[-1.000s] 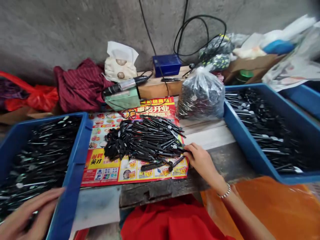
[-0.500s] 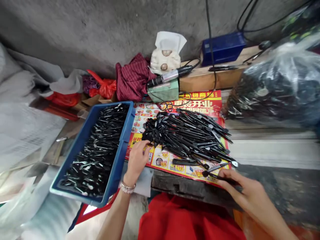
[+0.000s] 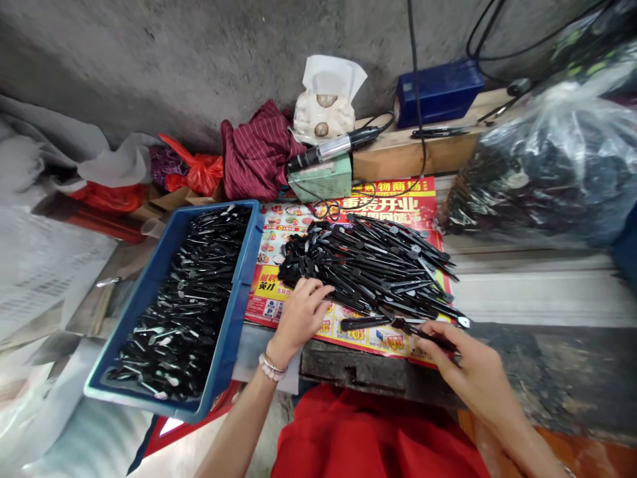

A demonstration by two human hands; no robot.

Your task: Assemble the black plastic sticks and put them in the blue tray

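A pile of slim black pieces with flat rounded ends lies on a printed flyer. They look like tweezers or long clips, but I cannot be sure. My right hand pinches one slim black piece between thumb and fingers at the pile's front right. Its tip points left, over another black piece lying on the flyer. My left hand rests at the pile's front left edge, fingers loosely bent and apart, with nothing visible in them. Their tips reach the nearest pieces.
A blue bin full of similar black pieces stands left. Behind are a silver-and-black handheld tool on a green box, a maroon cloth, a tissue pack and a blue box. A stuffed clear bag sits right.
My left hand has moved right along the front of the pile, its fingers spreading. My right hand has shifted slightly left and up with its black piece, now closer to the pile.
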